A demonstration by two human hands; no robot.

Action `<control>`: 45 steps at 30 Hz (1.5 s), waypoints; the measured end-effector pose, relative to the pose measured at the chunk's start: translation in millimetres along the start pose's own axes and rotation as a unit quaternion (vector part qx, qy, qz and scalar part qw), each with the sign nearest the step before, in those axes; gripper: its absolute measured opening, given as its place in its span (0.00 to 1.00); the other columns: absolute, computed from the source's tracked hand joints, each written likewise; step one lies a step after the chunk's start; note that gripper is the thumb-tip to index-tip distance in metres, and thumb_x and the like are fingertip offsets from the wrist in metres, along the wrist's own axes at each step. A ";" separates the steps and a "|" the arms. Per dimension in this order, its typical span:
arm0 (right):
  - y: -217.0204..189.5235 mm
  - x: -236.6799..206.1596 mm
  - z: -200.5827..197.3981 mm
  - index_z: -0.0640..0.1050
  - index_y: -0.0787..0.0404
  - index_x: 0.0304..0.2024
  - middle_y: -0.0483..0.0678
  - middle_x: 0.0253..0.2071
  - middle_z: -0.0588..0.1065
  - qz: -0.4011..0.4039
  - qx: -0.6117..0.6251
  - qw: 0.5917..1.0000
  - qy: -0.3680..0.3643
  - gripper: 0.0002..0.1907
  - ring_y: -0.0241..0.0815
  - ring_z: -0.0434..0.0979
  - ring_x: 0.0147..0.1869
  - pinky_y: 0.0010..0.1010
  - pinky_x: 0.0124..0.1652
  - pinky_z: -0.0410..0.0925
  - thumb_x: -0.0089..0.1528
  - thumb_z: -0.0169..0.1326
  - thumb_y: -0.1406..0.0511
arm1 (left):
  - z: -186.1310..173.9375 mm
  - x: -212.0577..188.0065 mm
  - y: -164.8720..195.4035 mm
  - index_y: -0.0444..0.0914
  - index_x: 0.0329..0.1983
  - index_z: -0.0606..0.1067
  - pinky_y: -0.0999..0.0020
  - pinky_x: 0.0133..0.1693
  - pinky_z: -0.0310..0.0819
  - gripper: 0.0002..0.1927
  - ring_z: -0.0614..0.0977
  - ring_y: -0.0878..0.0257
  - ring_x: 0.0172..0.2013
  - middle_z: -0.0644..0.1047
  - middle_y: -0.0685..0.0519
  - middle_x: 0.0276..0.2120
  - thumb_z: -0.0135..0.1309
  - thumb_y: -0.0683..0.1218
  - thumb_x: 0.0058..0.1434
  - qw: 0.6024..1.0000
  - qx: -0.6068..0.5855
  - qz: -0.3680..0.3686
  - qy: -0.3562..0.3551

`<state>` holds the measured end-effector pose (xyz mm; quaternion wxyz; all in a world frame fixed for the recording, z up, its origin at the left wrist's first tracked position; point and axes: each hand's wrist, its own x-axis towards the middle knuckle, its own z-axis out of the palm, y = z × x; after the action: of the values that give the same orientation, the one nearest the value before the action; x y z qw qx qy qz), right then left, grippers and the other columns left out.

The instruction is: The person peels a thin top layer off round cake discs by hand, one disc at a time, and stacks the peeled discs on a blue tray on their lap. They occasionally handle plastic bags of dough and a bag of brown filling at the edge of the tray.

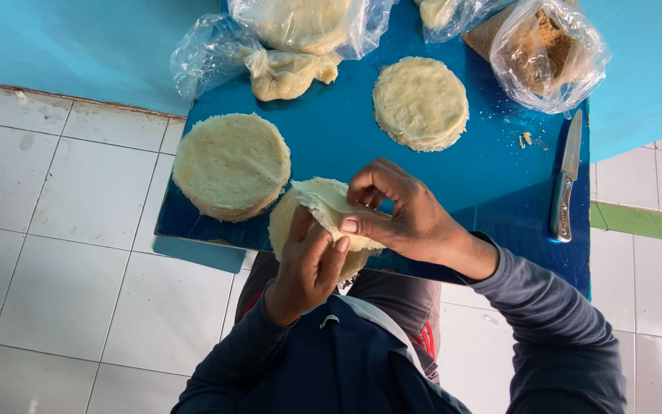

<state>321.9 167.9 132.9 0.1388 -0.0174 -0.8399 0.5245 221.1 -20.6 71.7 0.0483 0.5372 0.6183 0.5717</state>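
Two hands work on one thin round wrapper (323,198). My left hand (308,268) pinches its near edge, and my right hand (400,218) pinches it and peels it up off the small stack (289,226) by the blue table's (346,130) edge. It is half lifted. Two more stacks (231,165) (421,102) wait, untouched.

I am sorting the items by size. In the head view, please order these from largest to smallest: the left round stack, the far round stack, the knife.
1. Left round stack.
2. Far round stack; it lies farther from the camera, so the difference is unsure.
3. Knife, long but narrow.
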 end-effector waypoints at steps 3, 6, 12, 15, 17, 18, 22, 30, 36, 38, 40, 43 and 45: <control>2.6 0.3 2.2 0.75 0.64 0.43 0.46 0.41 0.74 0.025 0.046 0.998 0.028 0.08 0.32 0.75 0.43 0.25 0.41 0.72 0.68 0.59 0.66 | 3.0 -2.9 -1.7 0.30 0.59 0.72 0.55 0.62 0.70 0.15 0.74 0.46 0.60 0.71 0.41 0.60 0.47 0.44 0.75 0.999 -0.029 0.014 -0.005; 4.0 -1.2 3.7 0.73 0.64 0.44 0.45 0.40 0.76 0.067 0.161 0.982 0.079 0.06 0.31 0.76 0.44 0.23 0.43 0.73 0.70 0.58 0.68 | 5.9 -6.3 -2.8 0.33 0.55 0.74 0.57 0.64 0.69 0.15 0.73 0.49 0.62 0.67 0.40 0.63 0.48 0.47 0.73 0.991 -0.126 -0.027 0.032; -6.9 -18.0 14.4 0.75 0.63 0.44 0.48 0.43 0.78 -0.086 -0.083 0.988 0.095 0.09 0.38 0.83 0.48 0.26 0.44 0.76 0.64 0.62 0.71 | 17.3 -5.4 -8.9 0.38 0.66 0.65 0.63 0.58 0.73 0.31 0.77 0.59 0.57 0.71 0.45 0.58 0.59 0.52 0.63 0.751 -0.607 -0.226 0.130; -6.3 -25.8 22.3 0.74 0.63 0.46 0.47 0.43 0.79 -0.096 -0.083 0.989 0.081 0.10 0.38 0.84 0.48 0.26 0.44 0.76 0.64 0.62 0.72 | 17.3 -5.5 -17.7 0.38 0.63 0.64 0.65 0.55 0.75 0.27 0.78 0.63 0.53 0.71 0.47 0.54 0.60 0.48 0.65 0.818 -0.509 -0.244 0.115; -1.4 -31.1 25.9 0.73 0.64 0.49 0.49 0.46 0.79 -0.085 -0.039 0.990 0.108 0.11 0.39 0.84 0.52 0.27 0.48 0.77 0.65 0.60 0.73 | 16.5 -9.1 -20.4 0.34 0.59 0.68 0.68 0.54 0.74 0.20 0.77 0.65 0.51 0.73 0.46 0.53 0.58 0.46 0.69 0.836 -0.466 -0.269 0.105; 3.0 -32.2 25.7 0.72 0.63 0.50 0.49 0.46 0.79 -0.052 0.038 0.988 0.143 0.12 0.38 0.83 0.52 0.27 0.48 0.77 0.67 0.59 0.73 | 16.6 -9.8 -21.6 0.34 0.56 0.68 0.69 0.54 0.74 0.16 0.77 0.66 0.51 0.73 0.47 0.52 0.59 0.44 0.71 0.854 -0.457 -0.230 0.097; 18.8 -34.7 20.6 0.70 0.63 0.55 0.50 0.45 0.78 0.021 0.294 0.923 0.249 0.14 0.36 0.80 0.49 0.27 0.48 0.75 0.69 0.58 0.73 | 20.5 -3.6 -21.5 0.35 0.47 0.67 0.71 0.54 0.74 0.11 0.76 0.68 0.51 0.72 0.50 0.54 0.59 0.39 0.71 0.896 -0.411 -0.139 0.089; 7.8 -44.6 27.4 0.68 0.67 0.64 0.45 0.45 0.73 0.102 0.333 0.923 0.160 0.26 0.31 0.74 0.48 0.22 0.49 0.69 0.65 0.60 0.68 | 15.6 10.7 6.0 0.34 0.44 0.67 0.69 0.51 0.76 0.11 0.79 0.64 0.51 0.75 0.46 0.53 0.59 0.38 0.69 0.983 -0.171 -0.043 0.044; 14.7 -40.7 24.8 0.75 0.67 0.55 0.41 0.37 0.71 0.097 0.296 0.930 0.194 0.17 0.28 0.68 0.40 0.20 0.40 0.64 0.65 0.63 0.70 | 13.9 2.8 1.4 0.35 0.44 0.66 0.71 0.50 0.76 0.10 0.79 0.65 0.50 0.75 0.44 0.57 0.57 0.38 0.70 0.964 -0.245 -0.071 0.069; 18.2 -41.6 24.7 0.77 0.67 0.46 0.43 0.39 0.75 0.081 0.293 0.923 0.236 0.07 0.28 0.70 0.41 0.20 0.42 0.66 0.68 0.60 0.70 | 12.3 -3.1 -5.2 0.35 0.44 0.66 0.71 0.50 0.76 0.09 0.78 0.66 0.49 0.74 0.44 0.59 0.56 0.38 0.69 0.920 -0.355 -0.134 0.099; 19.7 -42.7 23.1 0.75 0.65 0.47 0.42 0.38 0.72 0.086 0.311 0.915 0.241 0.06 0.27 0.65 0.38 0.19 0.38 0.62 0.70 0.59 0.70 | 6.8 -7.8 -13.9 0.37 0.44 0.65 0.69 0.54 0.74 0.11 0.77 0.65 0.52 0.75 0.43 0.58 0.57 0.37 0.69 0.908 -0.380 -0.138 0.107; 17.9 -40.8 24.6 0.72 0.64 0.48 0.43 0.42 0.73 0.124 0.400 0.883 0.211 0.08 0.27 0.68 0.39 0.19 0.36 0.63 0.70 0.57 0.68 | 6.1 -10.8 -23.7 0.37 0.45 0.66 0.66 0.59 0.71 0.11 0.77 0.63 0.55 0.75 0.43 0.58 0.56 0.37 0.67 0.887 -0.421 -0.156 0.108; 15.2 -37.0 28.7 0.69 0.62 0.50 0.45 0.44 0.74 0.148 0.444 0.864 0.187 0.12 0.29 0.73 0.42 0.21 0.38 0.67 0.68 0.56 0.66 | 7.7 -11.4 -27.4 0.37 0.44 0.66 0.64 0.60 0.70 0.10 0.76 0.61 0.56 0.74 0.44 0.58 0.56 0.37 0.66 0.870 -0.452 -0.168 0.107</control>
<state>348.4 143.1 99.6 0.2070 -0.1759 -0.4640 0.8431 214.4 -17.4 42.0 0.3145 0.2807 0.3746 0.8258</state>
